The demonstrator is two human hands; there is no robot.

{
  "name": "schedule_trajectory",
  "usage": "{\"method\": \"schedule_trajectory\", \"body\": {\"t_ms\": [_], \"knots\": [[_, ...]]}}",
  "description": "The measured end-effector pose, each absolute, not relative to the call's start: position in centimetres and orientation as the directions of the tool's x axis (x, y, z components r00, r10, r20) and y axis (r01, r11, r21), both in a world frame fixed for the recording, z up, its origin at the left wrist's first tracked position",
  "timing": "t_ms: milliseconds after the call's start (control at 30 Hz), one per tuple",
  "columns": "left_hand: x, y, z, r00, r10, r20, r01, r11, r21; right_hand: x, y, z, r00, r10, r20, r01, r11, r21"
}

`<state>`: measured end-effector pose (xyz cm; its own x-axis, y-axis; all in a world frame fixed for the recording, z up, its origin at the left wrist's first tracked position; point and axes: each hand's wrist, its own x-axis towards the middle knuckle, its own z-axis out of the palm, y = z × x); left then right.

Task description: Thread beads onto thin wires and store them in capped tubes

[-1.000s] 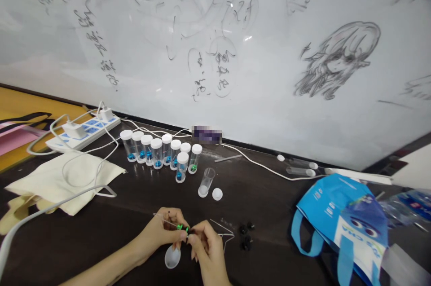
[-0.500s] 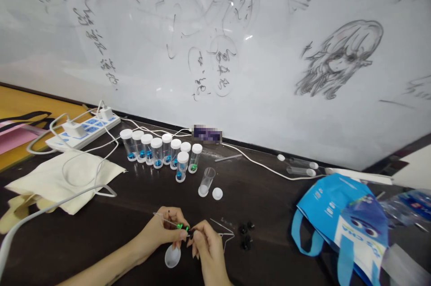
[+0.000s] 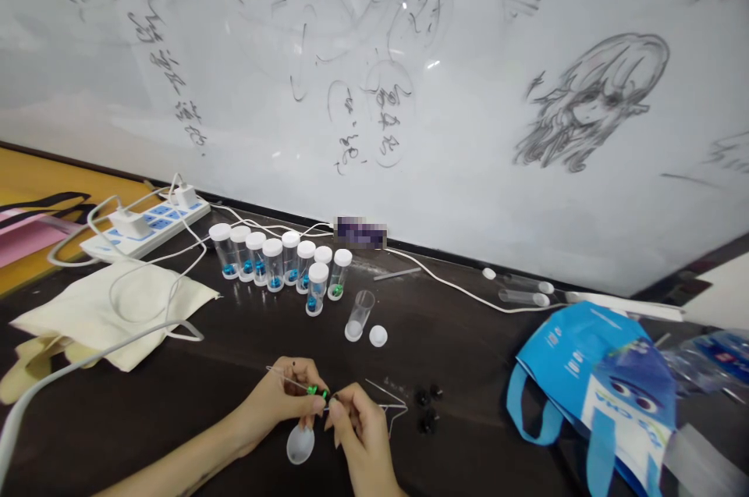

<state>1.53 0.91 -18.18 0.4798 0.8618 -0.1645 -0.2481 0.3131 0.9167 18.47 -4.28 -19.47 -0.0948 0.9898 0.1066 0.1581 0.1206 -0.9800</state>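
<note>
Left hand [image 3: 286,399]: pinching thin rod [image 3: 292,382] with green pieces [image 3: 313,389]
Right hand [image 3: 361,423]: fingertips pressed together; cannot tell on what

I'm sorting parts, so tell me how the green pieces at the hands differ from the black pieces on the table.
The green pieces look bright; the black pieces nearly blend into the dark table. The green pieces are held in the left hand; the black pieces lie loosely grouped right of the right hand. Both are small.

The right hand [image 3: 366,428] now mostly hides black piece [image 3: 334,397].
</note>
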Motion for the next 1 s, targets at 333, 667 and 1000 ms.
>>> {"method": "schedule_trajectory", "body": {"t_ms": [333,667,1000], "knots": [[1.53,0.79,-18.36,0.482,0.862,-0.16,-0.26,0.315,0.913,18.43,-4.27,-19.15,-0.105,0.99,0.095,0.143,0.11,-0.984],[1.48,1.01,-18.69,0.495,0.857,-0.14,-0.278,0.309,0.91,18.38,-4.21,-19.08,-0.112,0.992,0.059,0.12,0.072,-0.99],[1.58,0.93,-18.38,0.494,0.857,-0.146,-0.275,0.313,0.909,18.24,-4.27,-18.57,-0.109,0.992,0.055,0.096,0.066,-0.993]]}}
